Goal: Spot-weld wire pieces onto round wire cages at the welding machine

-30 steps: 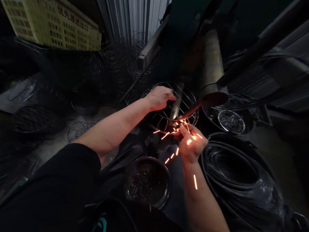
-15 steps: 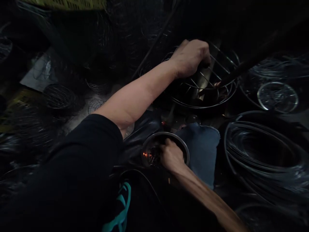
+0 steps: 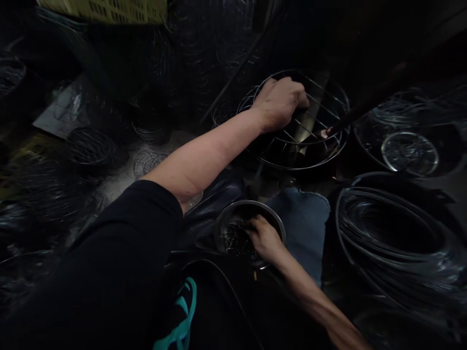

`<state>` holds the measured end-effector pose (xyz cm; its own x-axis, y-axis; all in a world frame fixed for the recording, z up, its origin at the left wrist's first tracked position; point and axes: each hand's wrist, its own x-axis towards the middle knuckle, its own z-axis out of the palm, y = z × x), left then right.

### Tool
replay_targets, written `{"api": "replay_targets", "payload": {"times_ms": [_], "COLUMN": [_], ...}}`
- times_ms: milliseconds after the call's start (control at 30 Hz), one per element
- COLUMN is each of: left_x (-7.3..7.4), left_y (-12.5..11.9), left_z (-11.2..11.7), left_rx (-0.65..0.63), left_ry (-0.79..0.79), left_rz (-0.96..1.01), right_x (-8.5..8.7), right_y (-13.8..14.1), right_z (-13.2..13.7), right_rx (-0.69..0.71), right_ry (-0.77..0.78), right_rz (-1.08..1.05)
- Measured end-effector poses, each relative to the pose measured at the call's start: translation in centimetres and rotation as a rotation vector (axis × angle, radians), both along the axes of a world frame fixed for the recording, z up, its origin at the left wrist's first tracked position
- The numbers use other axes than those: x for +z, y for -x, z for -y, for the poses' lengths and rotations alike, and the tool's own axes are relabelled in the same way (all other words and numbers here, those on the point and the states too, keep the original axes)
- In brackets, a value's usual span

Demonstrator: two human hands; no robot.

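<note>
My left hand (image 3: 280, 103) is closed on the bars of a round wire rack (image 3: 330, 146), holding it by its left part. A dark rod with a copper-coloured tip (image 3: 324, 133) meets the rack's front right, and a pale metal bar (image 3: 310, 119) shows beneath the wires. Nearer to me, my right hand (image 3: 265, 238) reaches into a round metal bowl (image 3: 279, 218), its fingers drawn together over small, thin metal pieces (image 3: 237, 236). Its fingertips are partly hidden, so whatever they pinch is unclear.
Blue cloth (image 3: 304, 218) lies right of the bowl. Coiled wire (image 3: 397, 194) fills a container farther right, with wire rings (image 3: 410, 153) behind it. Round wire pieces (image 3: 91, 146) lie on the left, and a yellow crate (image 3: 109, 10) stands at the back.
My left hand and the rack sit lower and slightly left in view; the rack's top shows more clearly. Orange glints in the bowl are gone. My right hand has shifted slightly right within it.
</note>
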<state>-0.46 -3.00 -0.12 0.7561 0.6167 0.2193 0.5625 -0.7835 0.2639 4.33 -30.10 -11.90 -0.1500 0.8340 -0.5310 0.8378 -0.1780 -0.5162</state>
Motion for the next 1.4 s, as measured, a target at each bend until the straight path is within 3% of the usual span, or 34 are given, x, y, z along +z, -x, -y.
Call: {"api": "replay_targets", "payload": {"times_ms": [100, 267, 467, 600, 700, 800, 933, 1033, 1133, 1400], "left_x": [-0.1, -0.7, -0.7, -1.0, -1.3, -1.2, -0.4, 0.0, 0.2, -0.1], "left_y": [-0.1, -0.2, 0.2, 0.4, 0.4, 0.3, 0.1, -0.2, -0.3, -0.6], "left_z": [0.3, 0.3, 0.5, 0.3, 0.2, 0.4, 1.1, 1.3, 1.2, 0.2], "left_rx": [0.031, 0.045, 0.032, 0.031, 0.013, 0.018, 0.036, 0.029, 0.03, -0.002], "left_ry": [-0.016, -0.027, -0.05, -0.062, -0.07, -0.069, -0.059, -0.078, -0.102, -0.125], "left_rz": [-0.023, 0.004, 0.036, -0.001, 0.056, 0.053, 0.0, -0.03, -0.047, -0.025], "right_x": [-0.1, -0.6, -0.6, 0.5, 2.6, 5.5, 7.8, 8.3, 8.3, 7.0], "right_y": [0.1, 1.8, -0.1, -1.7, -3.8, -6.3, -8.3, -8.1, -7.4, -6.4], "right_z": [0.2, 0.4, 0.9, 0.7, -1.0, -3.5, -6.6, -8.6, -10.0, -10.8], "right_rx": [-0.058, 0.019, -0.164, -0.268, -0.469, -0.661, -0.778, -0.744, -0.719, -1.021], "right_ry": [-0.005, 0.006, -0.101, -0.121, -0.281, -0.504, -0.763, -0.926, -0.945, -0.904], "right_rz": [0.075, 0.165, -0.13, -0.411, -0.531, -0.522, -0.427, -0.224, -0.133, -0.548]}}
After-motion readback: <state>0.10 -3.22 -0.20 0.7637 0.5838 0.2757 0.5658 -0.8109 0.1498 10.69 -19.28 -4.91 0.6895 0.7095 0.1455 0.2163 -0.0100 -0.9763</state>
